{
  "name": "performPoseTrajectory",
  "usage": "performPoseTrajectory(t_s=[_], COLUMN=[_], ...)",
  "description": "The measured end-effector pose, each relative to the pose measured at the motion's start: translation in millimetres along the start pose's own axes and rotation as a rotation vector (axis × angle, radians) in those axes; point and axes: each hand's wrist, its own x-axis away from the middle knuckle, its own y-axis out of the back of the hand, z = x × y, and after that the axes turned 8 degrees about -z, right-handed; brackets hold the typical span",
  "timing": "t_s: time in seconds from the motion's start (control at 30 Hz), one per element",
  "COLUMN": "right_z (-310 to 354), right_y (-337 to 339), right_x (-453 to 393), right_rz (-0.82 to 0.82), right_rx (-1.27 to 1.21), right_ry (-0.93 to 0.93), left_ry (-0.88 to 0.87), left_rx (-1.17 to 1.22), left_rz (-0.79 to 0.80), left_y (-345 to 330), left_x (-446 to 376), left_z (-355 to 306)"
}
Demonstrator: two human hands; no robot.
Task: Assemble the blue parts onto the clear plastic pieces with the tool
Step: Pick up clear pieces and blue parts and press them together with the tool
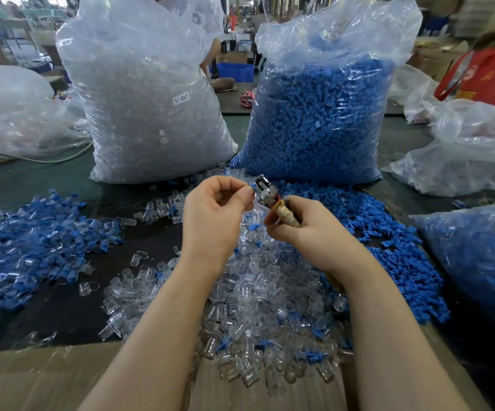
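Clear plastic fills the tall bag (151, 93) at the back left, and its white sticker (181, 99) reads "SJ-017". Beside it stands a bag of blue parts (320, 114). At the far right a red bag (489, 75) carries yellow characters I cannot read, and its edge is cut off by the frame.

My right hand (308, 229) grips the tool (273, 200) by its wrapped handle, fingers curled round it, the metal head pointing up and left. My left hand (213, 215) pinches a small blue part (251, 186) between thumb and forefinger, right against the tool's head. Most of that part is hidden by my fingertips, so I cannot tell its shape or whether it sits in the tool yet.

Under my forearms lies a heap of clear pieces (270, 307) on the dark table (62, 310). Loose blue parts (394, 238) spread out to the right. A pile of joined clear-and-blue pieces (32, 241) lies to the left. Cardboard (47, 378) covers the near edge. Background figures are blurred.
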Motion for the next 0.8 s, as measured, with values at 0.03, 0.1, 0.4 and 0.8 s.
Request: performPoseTrajectory(t_s=[0.03, 0.1, 0.4, 0.8], right_z=[0, -2, -2, -7], right_y=[0, 0, -4, -1], right_x=[0, 0, -2, -6], right_rz=[0.005, 0.01, -0.029, -0.098], right_rx=[0.005, 0.017, 0.116, 0.336], right_ry=[0.004, 0.01, 0.024, 0.051], left_ry=[0.001, 0.007, 0.025, 0.582], left_rx=[0.009, 0.034, 0.056, 0.509], left_rz=[0.006, 0.017, 0.043, -0.211], left_y=[0, 1, 3, 29], left_x=[0, -1, -2, -22], left_z=[0, 0, 2, 5])
